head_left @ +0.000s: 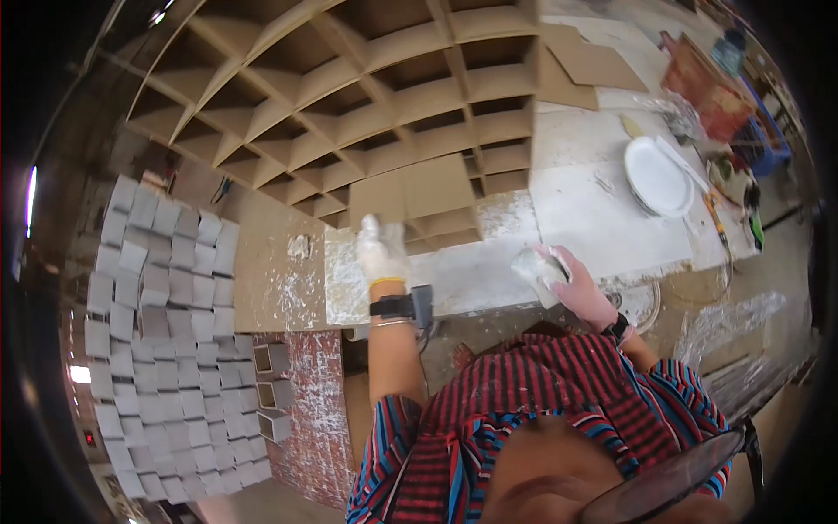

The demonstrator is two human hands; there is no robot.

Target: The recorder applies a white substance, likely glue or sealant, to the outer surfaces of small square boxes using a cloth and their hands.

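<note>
The fingers of the left hand [381, 249], in a white glove, point up and lie loosely open against the front edge of a brown wooden grid of compartments [367, 105]; they clasp nothing that can be seen. The fingers of the right hand [572, 279] are curled closed around a pale lump of plaster or putty [539, 266], held just above the counter [489, 271], a little right of the grid's near corner.

The grid lies flat on the counter, filling the upper middle of the view, with one flat brown panel [436, 185] covering a few cells near the left hand. The counter near both hands is smeared white.

Risk, as a judgement: the soft lump could drop or smear onto the counter if the grip loosens, and pressing on the thin grid walls could shift or crack them.

Counts: two hands, one lump, one grid. To the right sits one stack of white plates [656, 175] and one red basket [707, 83]. To the left is one large panel of many small grey blocks [161, 332], too many to count, with three open grey boxes [272, 393] beside it.
</note>
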